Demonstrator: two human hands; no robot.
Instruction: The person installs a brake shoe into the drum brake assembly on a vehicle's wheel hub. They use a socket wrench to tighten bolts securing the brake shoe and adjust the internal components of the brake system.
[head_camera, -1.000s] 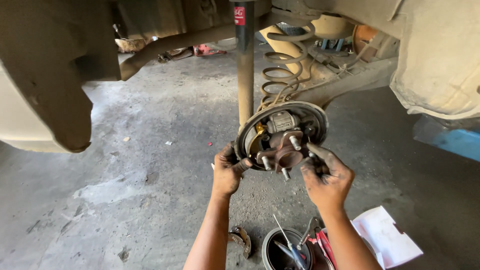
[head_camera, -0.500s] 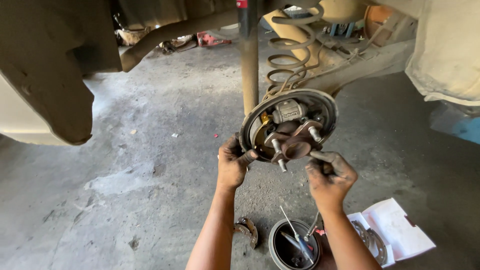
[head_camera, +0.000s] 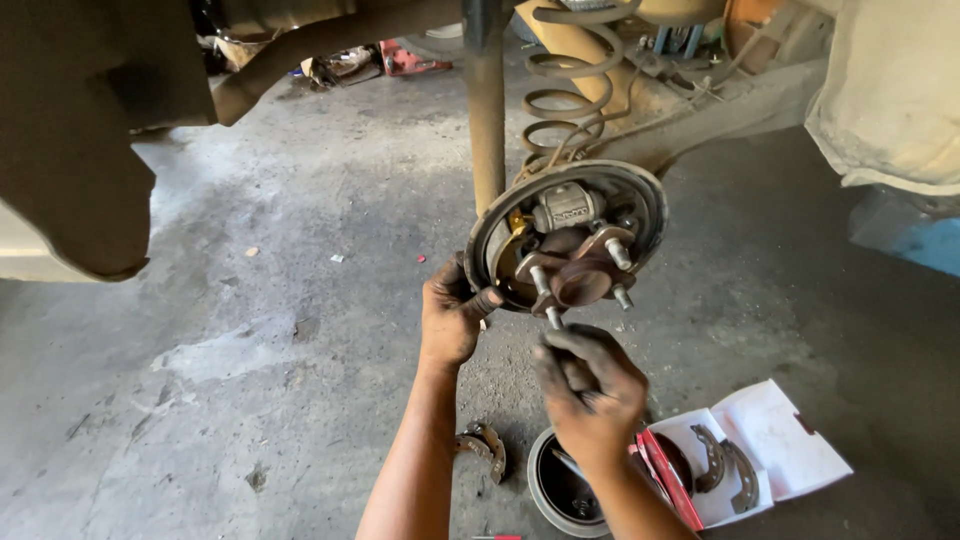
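A round rusty brake backing plate hangs under a raised car, with a grey wheel cylinder at its top and a brown hub with several wheel studs in front. My left hand grips the plate's lower left rim, thumb on the front face. My right hand is just below the hub, its greasy fingers curled shut by the tip of the lowest stud. Whether anything is in that fist is hidden.
A shock absorber and coil spring rise behind the plate. On the concrete floor lie a brake drum, a worn brake shoe and an open white box with brake shoes. Car bodywork hangs at left.
My right hand has come off the right side of the hub and dropped below it, fingers closing near the lowest stud. My left hand has stayed on the plate's rim.
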